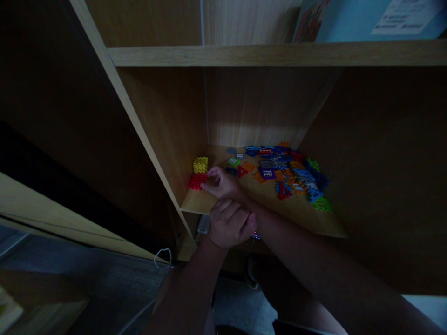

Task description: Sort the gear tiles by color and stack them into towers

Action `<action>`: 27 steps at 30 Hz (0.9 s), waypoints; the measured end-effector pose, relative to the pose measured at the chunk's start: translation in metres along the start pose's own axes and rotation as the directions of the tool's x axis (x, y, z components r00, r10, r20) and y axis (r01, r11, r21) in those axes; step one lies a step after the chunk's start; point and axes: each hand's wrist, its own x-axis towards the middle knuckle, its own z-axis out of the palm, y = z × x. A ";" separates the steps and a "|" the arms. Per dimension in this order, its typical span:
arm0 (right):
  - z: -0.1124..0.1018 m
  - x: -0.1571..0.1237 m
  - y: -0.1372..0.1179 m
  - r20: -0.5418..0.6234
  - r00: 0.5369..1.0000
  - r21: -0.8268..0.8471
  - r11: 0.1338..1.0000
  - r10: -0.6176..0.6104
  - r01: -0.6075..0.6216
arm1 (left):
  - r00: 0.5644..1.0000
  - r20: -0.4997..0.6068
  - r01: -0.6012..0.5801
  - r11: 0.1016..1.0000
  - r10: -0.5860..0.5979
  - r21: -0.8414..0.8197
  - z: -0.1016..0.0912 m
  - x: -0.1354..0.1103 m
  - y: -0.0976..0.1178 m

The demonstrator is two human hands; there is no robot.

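A red block [198,181] made of interlocking plastic tiles sits at the left end of the shelf, in front of a yellow tile cube [200,164]. My right hand [223,184] reaches in from the right, its thumb and curved fingers closed at the red block's right edge. Nearer to me, my left hand [232,223] is curled into a fist beside my right wrist, overlapping it in view. What the fist holds, if anything, is hidden. Loose tiles, including a red triangle [242,171], an orange piece [248,166] and a green window tile [233,162], lie beyond my right hand.
A mixed pile of blue, orange, purple and green tiles [279,172] spreads over the shelf's right side. The upper shelf board [244,56] bears a light-blue box [349,23]. A white cable [139,312] hangs at lower left.
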 end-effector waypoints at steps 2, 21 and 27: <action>0.004 0.001 -0.001 0.016 1.000 -0.029 1.000 0.002 -0.001 | 1.000 0.009 0.007 1.000 -0.007 0.023 0.000 0.000 -0.002; 0.008 0.001 -0.002 0.072 0.997 -0.135 0.990 -0.024 0.034 | 0.995 0.073 0.072 0.997 -0.072 0.005 0.005 -0.002 -0.005; 0.009 0.001 -0.004 0.082 0.997 -0.155 0.988 -0.007 0.020 | 0.996 0.052 0.066 0.998 -0.066 -0.007 0.004 -0.001 -0.005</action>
